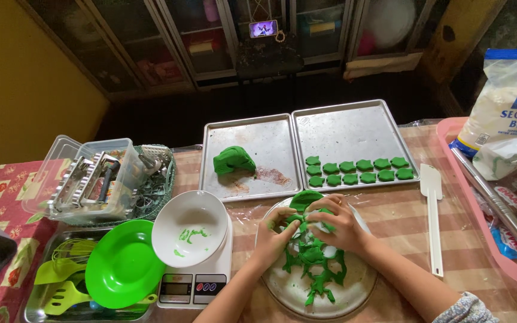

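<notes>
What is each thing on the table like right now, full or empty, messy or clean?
Left hand: pressing on the green dough sheet.
Right hand: gripping the dough.
Round plate: covered in cut-up dough scraps.
Left tray: holds one dough lump.
Right tray: two rows of cut dough pieces.
White bowl: nearly empty, green smears.
Spatula: lying flat, unused.

Matt green dough [312, 263], dull metal trays [354, 128], glossy plastic plate [124, 266].

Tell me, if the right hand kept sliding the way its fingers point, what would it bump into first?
The right hand points left, so it would likely meet the left hand first, across the green dough on the round plate.
</notes>
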